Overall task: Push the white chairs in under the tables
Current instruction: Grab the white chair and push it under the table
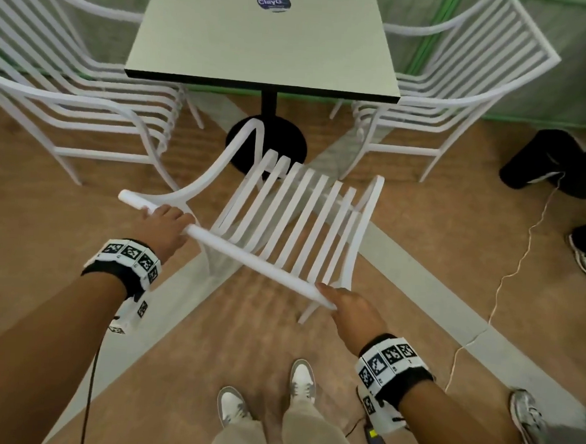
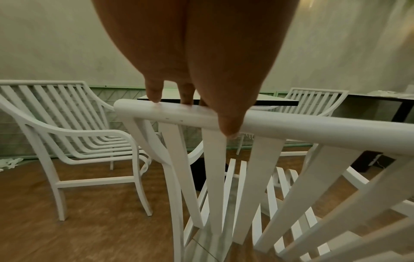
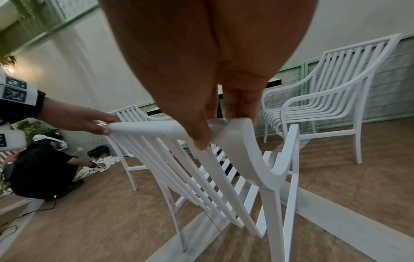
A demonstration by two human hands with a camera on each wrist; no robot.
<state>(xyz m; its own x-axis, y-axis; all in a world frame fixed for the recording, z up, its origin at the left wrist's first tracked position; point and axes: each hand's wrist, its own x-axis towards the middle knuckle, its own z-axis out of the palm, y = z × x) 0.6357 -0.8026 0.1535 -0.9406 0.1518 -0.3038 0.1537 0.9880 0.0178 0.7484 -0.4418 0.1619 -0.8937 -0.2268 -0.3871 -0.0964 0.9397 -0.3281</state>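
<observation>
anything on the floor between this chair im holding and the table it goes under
Nothing visible blocks it. The floor between the held chair and the table is bare; only the table's black pedestal base stands ahead, under the top.

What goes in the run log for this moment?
left hand: grips chair top rail | right hand: grips rail end | chair: short of table
</observation>
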